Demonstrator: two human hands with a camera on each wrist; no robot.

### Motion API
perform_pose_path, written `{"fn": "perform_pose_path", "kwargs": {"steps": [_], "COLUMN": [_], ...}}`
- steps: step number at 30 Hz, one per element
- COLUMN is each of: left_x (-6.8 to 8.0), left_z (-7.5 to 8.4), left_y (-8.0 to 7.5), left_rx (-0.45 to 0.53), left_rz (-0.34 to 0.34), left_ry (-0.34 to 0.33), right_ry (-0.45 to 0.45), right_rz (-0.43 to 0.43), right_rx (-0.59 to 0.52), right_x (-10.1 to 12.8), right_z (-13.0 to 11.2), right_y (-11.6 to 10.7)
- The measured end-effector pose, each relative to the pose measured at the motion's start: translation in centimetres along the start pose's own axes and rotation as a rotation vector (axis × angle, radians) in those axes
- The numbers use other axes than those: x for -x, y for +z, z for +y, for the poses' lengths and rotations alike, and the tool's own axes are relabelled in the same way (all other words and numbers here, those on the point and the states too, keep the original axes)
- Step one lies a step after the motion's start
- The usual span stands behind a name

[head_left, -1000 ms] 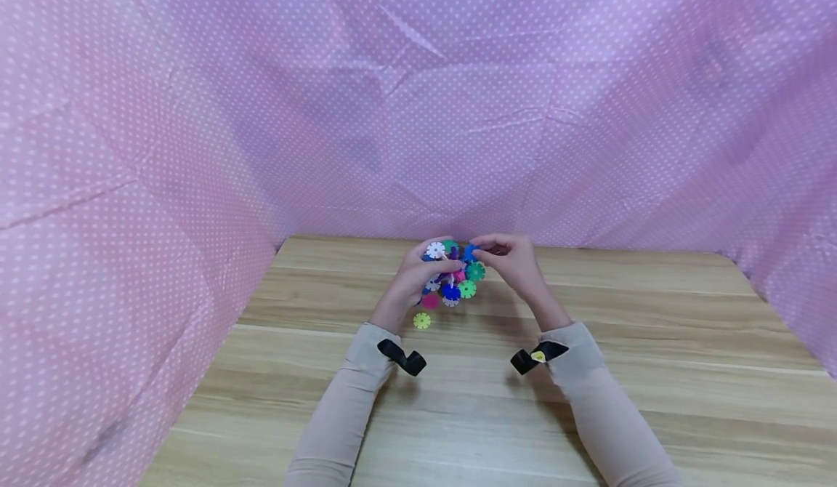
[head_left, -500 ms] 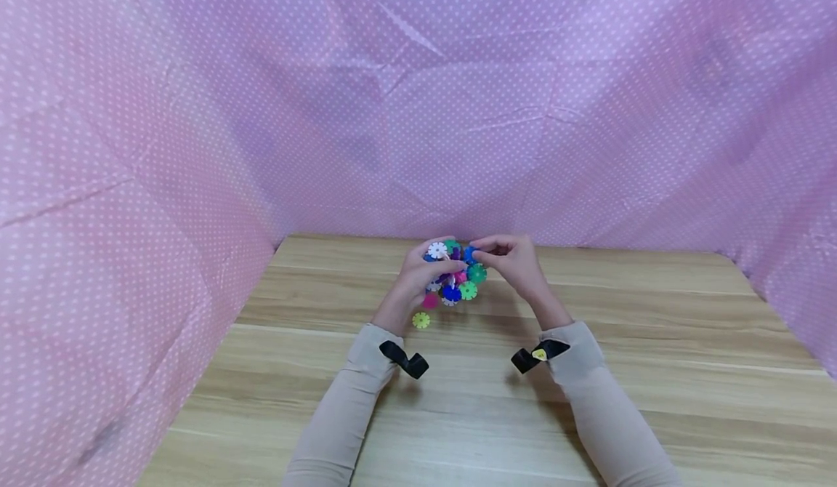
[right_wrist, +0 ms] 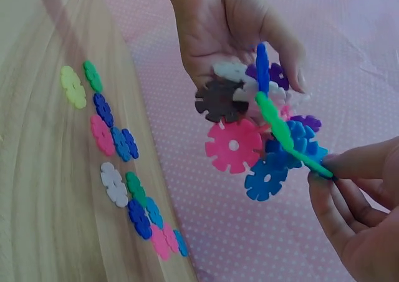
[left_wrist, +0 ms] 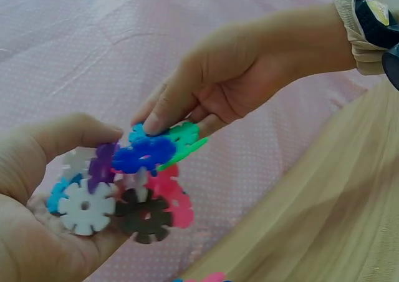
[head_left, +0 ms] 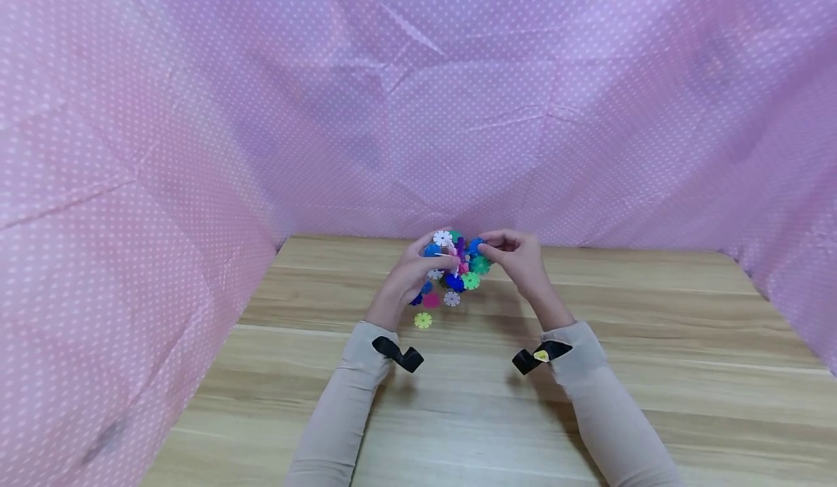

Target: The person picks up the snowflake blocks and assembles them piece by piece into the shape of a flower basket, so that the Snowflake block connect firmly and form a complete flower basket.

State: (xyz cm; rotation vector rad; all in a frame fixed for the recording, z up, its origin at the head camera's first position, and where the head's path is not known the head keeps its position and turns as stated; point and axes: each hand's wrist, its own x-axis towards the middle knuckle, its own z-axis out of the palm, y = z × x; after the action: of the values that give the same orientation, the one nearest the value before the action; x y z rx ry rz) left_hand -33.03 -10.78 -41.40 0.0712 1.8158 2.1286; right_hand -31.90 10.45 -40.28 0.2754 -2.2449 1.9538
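Note:
A cluster of interlocked colourful plastic snowflake discs [head_left: 455, 258] is held above the wooden table [head_left: 654, 327], near its far edge. My left hand [head_left: 443, 260] cups and grips it from the left. In the left wrist view the white disc [left_wrist: 85, 208], dark brown disc [left_wrist: 145, 216] and pink disc [left_wrist: 173, 199] lie against that palm. My right hand [head_left: 487, 251] pinches the rim of a green disc [right_wrist: 288, 138] on the cluster's right side, beside a blue disc [left_wrist: 144, 155]. The right wrist view shows the right hand [right_wrist: 323, 173] pinching the green disc's tip.
Several loose discs lie on the table under the hands: a yellow-green disc [head_left: 423, 320], a pink one [head_left: 430, 299], a white one [head_left: 451, 298]; a row of them [right_wrist: 118, 163] shows in the right wrist view. Pink dotted cloth [head_left: 418, 109] walls the table on three sides.
Both hands have lifted the cluster a little higher off the table, uncovering loose discs beneath it. The right hand stays pinched at the cluster's right side.

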Motion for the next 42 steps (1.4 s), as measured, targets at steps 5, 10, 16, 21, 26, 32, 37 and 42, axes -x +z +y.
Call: {"fn": "perform_pose_path", "kwargs": {"steps": [5,10,16,21,26,32,37,42], "left_x": [0.0,0.1,0.2,0.2,0.2,-0.1,-0.3,-0.5], "left_z": [-0.4,-1.0,-1.3,-1.0,-0.6,0.3,0.9,1.3], "left_y": [0.6,1.4,1.5,1.0,0.4,-1.0,-1.8,-2.2], "left_rx": [0.118,0.201,0.184,0.119,0.092,0.098,0.122,0.145], "left_rz": [0.118,0.175,0.156,0.132,0.174,0.234,0.244,0.222], "left_ry": [-0.002,0.067,0.106,0.089,0.075,0.066,0.069,0.039], "right_ry": [-0.022,-0.043,-0.062,-0.032,0.027,0.093,0.100,0.124], "right_rz": [0.052,0.108,0.123,0.032,-0.114,-0.173,-0.267,-0.382], "right_rx": [-0.045,-0.089,-0.135,-0.077,-0.002,0.082,0.227,0.384], "right_x": [0.4,0.9,1.2,1.0,0.5,-0.6,-1.5,-2.5], "right_z": [-0.1,-0.2,0.0,-0.2,-0.3,0.7,2.5,4.6], "right_y": [0.6,1.5,1.9,1.4,0.2,-0.5,-0.5,-0.8]}}
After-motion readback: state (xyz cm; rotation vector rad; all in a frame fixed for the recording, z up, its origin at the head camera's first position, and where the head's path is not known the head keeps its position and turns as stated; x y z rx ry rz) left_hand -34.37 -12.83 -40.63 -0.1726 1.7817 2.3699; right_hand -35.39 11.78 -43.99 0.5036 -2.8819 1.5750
